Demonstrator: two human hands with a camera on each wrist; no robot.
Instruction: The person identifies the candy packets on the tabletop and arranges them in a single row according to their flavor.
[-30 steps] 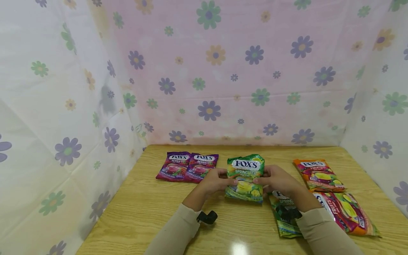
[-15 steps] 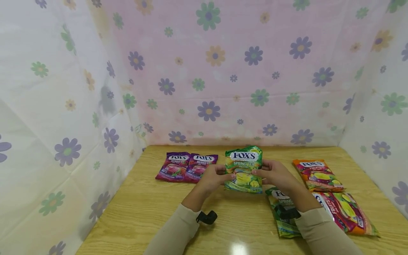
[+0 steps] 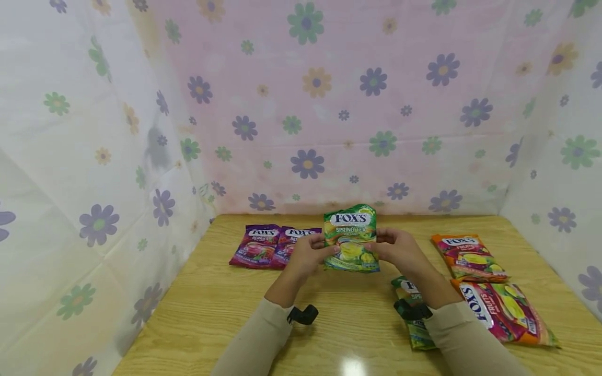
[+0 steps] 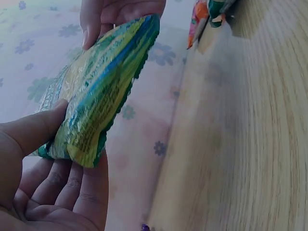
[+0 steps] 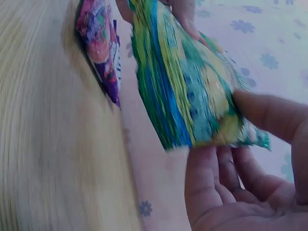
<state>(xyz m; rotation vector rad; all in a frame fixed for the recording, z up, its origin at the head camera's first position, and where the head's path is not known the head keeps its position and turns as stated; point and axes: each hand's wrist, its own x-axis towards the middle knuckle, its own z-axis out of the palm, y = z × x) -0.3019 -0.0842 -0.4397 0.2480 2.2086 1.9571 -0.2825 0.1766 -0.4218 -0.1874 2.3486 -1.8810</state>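
Two bag [image 3: 350,239] edges in left grip [image 3: 310,254], right grip [image 3: 398,252], above table [image 3: 348,321].

The left hand [image 4: 62,192] pinches a glossy green-and-yellow packet [image 4: 98,94], thumb above, fingers beneath; the right hand [image 4: 118,15] touches its opposite side. At the edge of the wooden tabletop [image 4: 240,144], beside the flowered cloth [image 4: 132,139], an orange packet [image 4: 197,20] is partly visible.

Green plastic SPRING TEA packet [image 3: 350,240], centre of head view: small print beyond our reading. Second green plastic packet [image 3: 420,335], lower right: partly hidden from us by the right forearm [image 3: 437,287]. Inner purple plastic BERRIES packet [image 3: 288,244], left of centre: lower corner behind the left hand [image 3: 308,256]. Two beige sleeves [image 3: 256,337]: cut by the lower edge. Blurred purple packet [image 5: 98,41], upper left of right wrist view: cropped at top.
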